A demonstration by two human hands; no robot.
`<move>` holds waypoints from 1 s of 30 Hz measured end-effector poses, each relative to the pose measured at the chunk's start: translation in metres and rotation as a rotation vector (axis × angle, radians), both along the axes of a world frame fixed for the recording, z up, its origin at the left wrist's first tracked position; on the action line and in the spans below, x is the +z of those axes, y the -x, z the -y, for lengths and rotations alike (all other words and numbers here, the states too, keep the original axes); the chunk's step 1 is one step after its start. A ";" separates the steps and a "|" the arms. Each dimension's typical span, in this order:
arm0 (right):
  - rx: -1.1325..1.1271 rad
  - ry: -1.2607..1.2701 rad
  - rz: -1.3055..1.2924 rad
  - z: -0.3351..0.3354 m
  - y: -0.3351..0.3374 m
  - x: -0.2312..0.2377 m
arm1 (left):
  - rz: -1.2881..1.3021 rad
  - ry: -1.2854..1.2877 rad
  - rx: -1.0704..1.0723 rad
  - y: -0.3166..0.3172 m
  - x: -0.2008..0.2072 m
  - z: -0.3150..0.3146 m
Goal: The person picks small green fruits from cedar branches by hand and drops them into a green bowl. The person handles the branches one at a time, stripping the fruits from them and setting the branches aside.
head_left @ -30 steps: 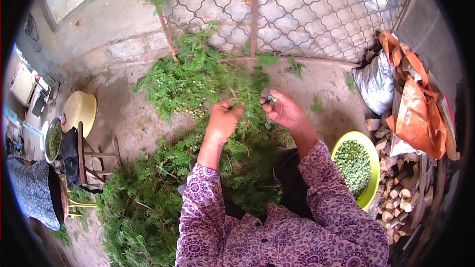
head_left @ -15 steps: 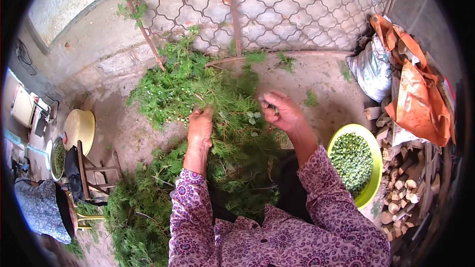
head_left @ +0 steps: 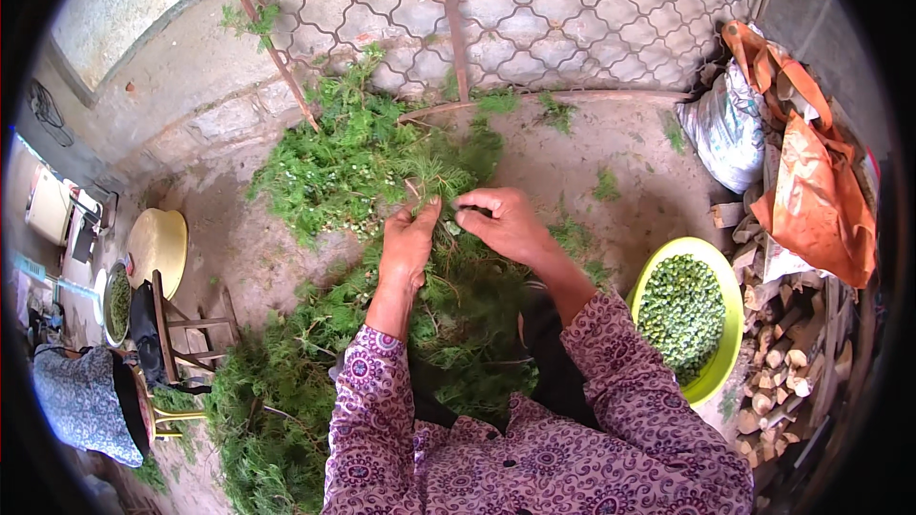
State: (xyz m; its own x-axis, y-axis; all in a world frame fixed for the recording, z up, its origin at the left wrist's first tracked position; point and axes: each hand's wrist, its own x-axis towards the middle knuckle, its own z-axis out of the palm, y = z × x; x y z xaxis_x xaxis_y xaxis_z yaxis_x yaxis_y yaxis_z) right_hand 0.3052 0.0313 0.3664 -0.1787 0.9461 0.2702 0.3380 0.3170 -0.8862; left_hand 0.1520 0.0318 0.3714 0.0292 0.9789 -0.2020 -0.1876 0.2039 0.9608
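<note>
My left hand (head_left: 406, 246) is closed, thumb against fingers, on a feathery green sprig (head_left: 441, 175) that looks like an evergreen cutting. Close beside it my right hand (head_left: 510, 224) makes a pinch at small pale-green pieces on the sprig. What lies between its fingertips is too small to make out. Beyond both hands spreads a heap of cut greenery (head_left: 334, 157) dotted with small pale fruits or cones. More branches (head_left: 272, 410) lie at the lower left and across my lap. To my right a yellow-green basin (head_left: 734, 315) holds many small green fruits or cones (head_left: 679, 310).
Stacked firewood (head_left: 782, 362) stands right of the basin, below a white sack (head_left: 725, 129) and an orange sack (head_left: 811, 205). A metal lattice (head_left: 534, 14) borders the far side. At left are a wooden stool (head_left: 181, 334), a yellowish round basin (head_left: 157, 243) and another person (head_left: 86, 401).
My right hand has moved left, up to my left hand and the sprig. My left hand has shifted slightly right. The view has tilted a little.
</note>
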 end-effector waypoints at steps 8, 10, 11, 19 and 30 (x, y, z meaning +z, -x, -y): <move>0.005 0.105 -0.157 0.010 0.002 0.017 | 0.022 0.009 0.011 0.007 -0.001 0.002; 0.058 0.117 -0.239 0.017 0.011 0.017 | 0.011 0.010 0.020 0.009 -0.004 0.002; 0.059 0.116 -0.240 0.017 0.012 0.016 | 0.044 0.002 0.018 0.010 -0.006 0.002; 0.032 -0.054 0.144 0.011 0.011 0.004 | 0.026 0.000 -0.012 0.009 0.003 0.007; 0.123 -0.099 0.079 0.011 0.008 0.010 | -0.020 -0.047 0.014 0.006 -0.004 0.009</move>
State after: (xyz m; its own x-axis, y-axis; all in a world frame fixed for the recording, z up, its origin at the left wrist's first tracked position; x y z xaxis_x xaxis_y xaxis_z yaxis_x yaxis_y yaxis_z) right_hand 0.2974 0.0200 0.3764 -0.3164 0.8850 0.3417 0.3586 0.4450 -0.8206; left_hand 0.1461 0.0224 0.3675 0.0115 0.9876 -0.1564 -0.1707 0.1560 0.9729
